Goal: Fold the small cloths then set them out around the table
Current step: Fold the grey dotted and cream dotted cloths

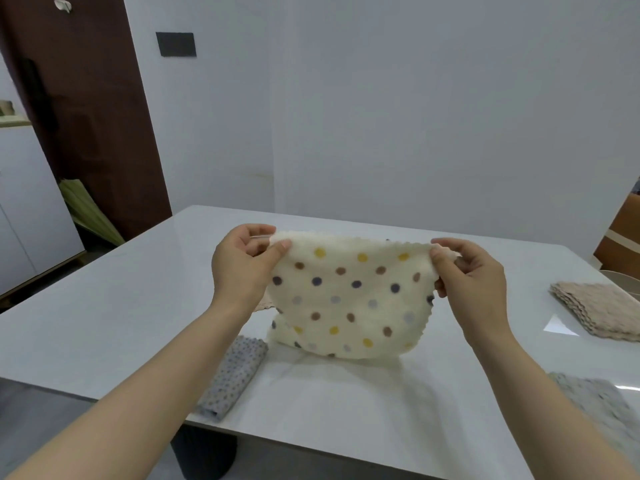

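The left hand (242, 268) is pinching the upper left corner of a cream spotted cloth (349, 296) between thumb and curled fingers, and the right hand (467, 271) is pinching the upper right corner the same way. The cloth is hanging stretched between the two hands over the middle of the tabletop (121, 323). Its lower part is bunching a little, and whether it is touching the surface cannot be told.

A folded grey dotted cloth (235, 379) is lying at the near edge of the tabletop, below the left forearm. A stack of beige cloths (599, 306) is sitting by the right edge, well apart from the right hand. A pale speckled cloth (595, 403) is lying toward the near right corner, blurred. A scrap of beige cloth (265, 303) is peeking out just behind the left wrist, mostly hidden.
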Demonstrator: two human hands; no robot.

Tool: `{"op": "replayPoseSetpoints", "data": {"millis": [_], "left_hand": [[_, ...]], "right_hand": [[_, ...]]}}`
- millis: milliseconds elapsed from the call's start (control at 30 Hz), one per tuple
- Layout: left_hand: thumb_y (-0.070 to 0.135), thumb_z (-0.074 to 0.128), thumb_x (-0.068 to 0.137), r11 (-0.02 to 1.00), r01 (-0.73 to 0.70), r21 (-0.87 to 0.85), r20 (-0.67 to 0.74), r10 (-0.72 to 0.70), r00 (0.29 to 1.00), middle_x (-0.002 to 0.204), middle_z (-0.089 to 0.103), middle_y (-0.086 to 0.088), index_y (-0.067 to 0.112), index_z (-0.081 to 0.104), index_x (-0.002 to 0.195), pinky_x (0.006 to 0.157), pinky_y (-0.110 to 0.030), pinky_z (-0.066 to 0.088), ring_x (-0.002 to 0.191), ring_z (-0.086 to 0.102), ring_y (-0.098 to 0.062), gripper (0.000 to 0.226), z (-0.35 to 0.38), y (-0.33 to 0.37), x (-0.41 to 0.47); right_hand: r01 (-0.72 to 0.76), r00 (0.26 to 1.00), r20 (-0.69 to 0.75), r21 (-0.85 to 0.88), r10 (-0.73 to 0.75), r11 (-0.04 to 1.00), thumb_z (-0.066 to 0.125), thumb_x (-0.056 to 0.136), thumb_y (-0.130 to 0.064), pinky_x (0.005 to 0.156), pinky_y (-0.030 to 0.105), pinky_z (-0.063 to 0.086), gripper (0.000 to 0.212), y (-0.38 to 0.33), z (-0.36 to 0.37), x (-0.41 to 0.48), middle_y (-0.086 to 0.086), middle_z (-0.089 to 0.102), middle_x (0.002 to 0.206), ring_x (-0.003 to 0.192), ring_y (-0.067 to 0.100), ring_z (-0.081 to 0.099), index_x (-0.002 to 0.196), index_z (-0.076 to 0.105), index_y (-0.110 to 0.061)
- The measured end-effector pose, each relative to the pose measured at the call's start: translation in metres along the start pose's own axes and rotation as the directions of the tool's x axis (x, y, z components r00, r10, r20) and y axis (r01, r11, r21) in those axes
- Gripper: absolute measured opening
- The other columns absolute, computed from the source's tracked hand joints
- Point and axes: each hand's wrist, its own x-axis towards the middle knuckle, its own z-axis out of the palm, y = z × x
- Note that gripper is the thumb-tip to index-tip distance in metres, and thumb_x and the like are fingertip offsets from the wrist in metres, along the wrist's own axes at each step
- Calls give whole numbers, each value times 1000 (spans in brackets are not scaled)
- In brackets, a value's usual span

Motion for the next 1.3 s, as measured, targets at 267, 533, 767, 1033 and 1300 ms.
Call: {"op": "replayPoseSetpoints", "data": {"millis": [267,533,767,1033,1300], "left_hand": [[20,76,77,977,108,-184,134,-84,987,83,74,-3,14,74,92,69,-27,52,73,67,-12,16,12,13,-16],[19,70,83,966,132,-223,213,-84,973,86,75,4,16,76,89,69,-24,49,76,66,-7,9,12,18,-26],[20,69,84,982,109,-156,246,-68,967,93,75,4,18,77,89,62,-26,56,88,68,-12,9,9,13,-38],[15,71,81,982,61,-180,248,-15,969,87,76,1,12,76,91,70,-22,53,80,69,-8,11,5,16,-37],[14,74,79,977,48,-208,207,-4,978,70,73,-4,7,70,86,74,-31,56,70,67,-13,12,3,18,-40]], "right_hand": [[67,978,188,108,-86,992,48,91,3,47,19,45,23,-30,10,-12,6,56,51,45,16,56,90,67,-10],[-3,800,595,128,-74,992,49,92,7,58,22,50,34,-49,8,-18,1,76,100,80,22,72,114,67,-13],[245,882,435,-99,-179,964,68,87,-16,51,30,42,13,-37,27,-26,-3,71,68,53,25,54,78,75,-22],[244,885,425,-78,-190,967,72,83,-26,48,21,40,15,-51,34,-29,0,70,73,46,15,57,73,69,-16],[316,845,466,-40,-262,948,68,88,-16,61,34,55,10,-57,39,-34,1,67,67,59,15,63,78,70,-13]]}}
